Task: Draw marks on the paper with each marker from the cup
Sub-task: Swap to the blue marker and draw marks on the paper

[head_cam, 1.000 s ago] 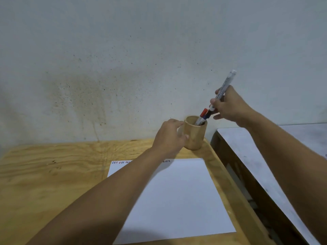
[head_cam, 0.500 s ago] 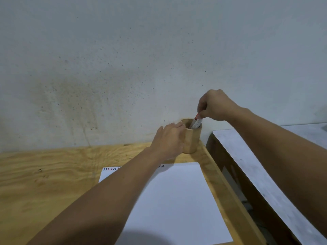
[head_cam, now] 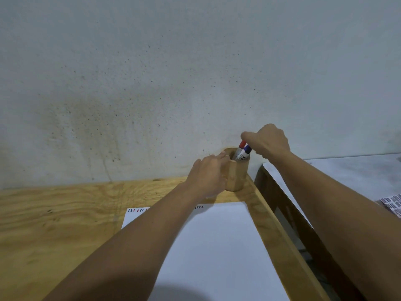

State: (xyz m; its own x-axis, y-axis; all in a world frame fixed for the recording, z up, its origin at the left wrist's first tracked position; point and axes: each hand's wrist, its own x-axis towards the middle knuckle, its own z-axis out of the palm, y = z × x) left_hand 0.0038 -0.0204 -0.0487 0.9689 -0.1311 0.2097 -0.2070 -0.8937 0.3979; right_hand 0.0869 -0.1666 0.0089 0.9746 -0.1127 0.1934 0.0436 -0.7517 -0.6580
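The left hand (head_cam: pixel 209 175) wraps the near-left side of the wooden cup (head_cam: pixel 236 174), its grip clasped on the cup's wall with the fingers (head_cam: pixel 221 156) reaching up to the rim; the cup stands upright at the far right corner of the plywood table (head_cam: pixel 54 224), close to the stained wall (head_cam: pixel 152 72); just above that grip, the right hand (head_cam: pixel 268 141) hovers over the cup's mouth with its fingers curled down onto the marker tops; whether its grip is pinching one of them or only touching cannot be told, since the fingertips hide the contact; directly beneath the right grip, a red-capped marker (head_cam: pixel 241 146) and a blue-capped marker (head_cam: pixel 247 150) stand side by side inside the cup, leaning toward the right, their pale barrels sunk below the rim; on the near side of the left grip, the white paper (head_cam: pixel 217 246) lies flat on the table, partly covered by the left forearm; along the paper's far edge runs a row of short marks (head_cam: pixel 136 210) in red, blue and dark ink; to the right of the right grip, past a gap, a second grey-topped surface (head_cam: pixel 347 172) sits beside the table, with a printed wrapper (head_cam: pixel 392 204) at its right edge.
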